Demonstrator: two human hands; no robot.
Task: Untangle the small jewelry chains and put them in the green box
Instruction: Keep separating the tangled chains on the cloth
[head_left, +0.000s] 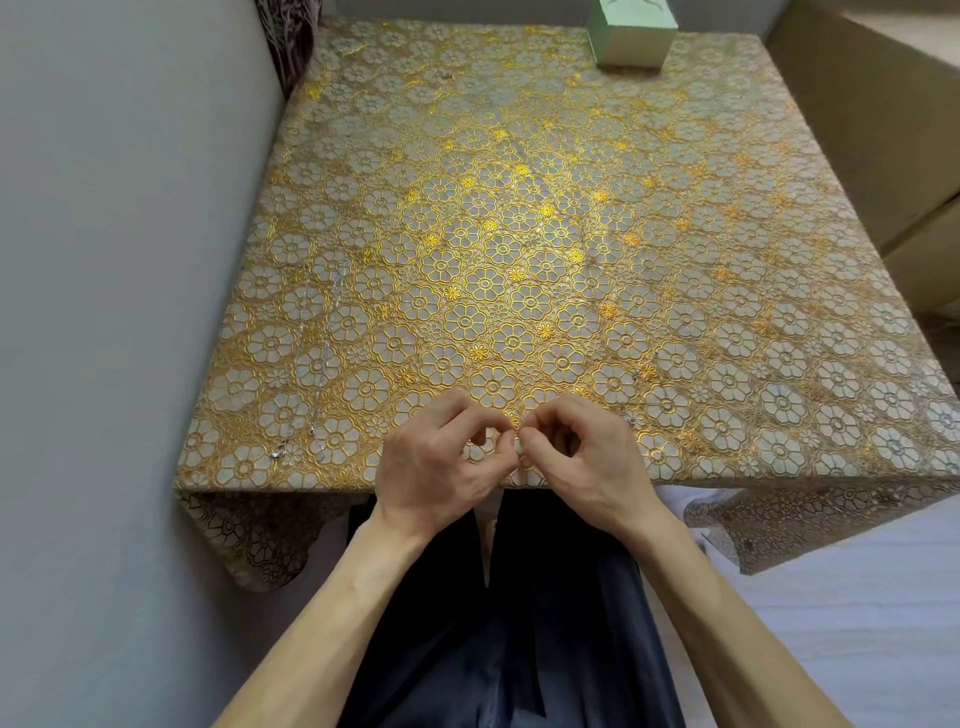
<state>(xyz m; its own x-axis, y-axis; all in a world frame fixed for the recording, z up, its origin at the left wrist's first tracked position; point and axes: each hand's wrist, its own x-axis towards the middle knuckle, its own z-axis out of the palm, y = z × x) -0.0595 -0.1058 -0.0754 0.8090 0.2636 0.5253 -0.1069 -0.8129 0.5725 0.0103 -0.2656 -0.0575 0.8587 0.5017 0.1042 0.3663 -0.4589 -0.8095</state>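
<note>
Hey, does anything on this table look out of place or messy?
Nothing is spilled or damaged. Silver chains lie stretched along the tablecloth's left side, nearly lost in its gold pattern. The green box sits at the far edge, far from the left hand and right hand.

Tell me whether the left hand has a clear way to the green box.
Likely yes: only tablecloth lies between the left hand and the green box at the far edge. It is a long stretch, though, and it and the right hand are pinching a chain.
</note>
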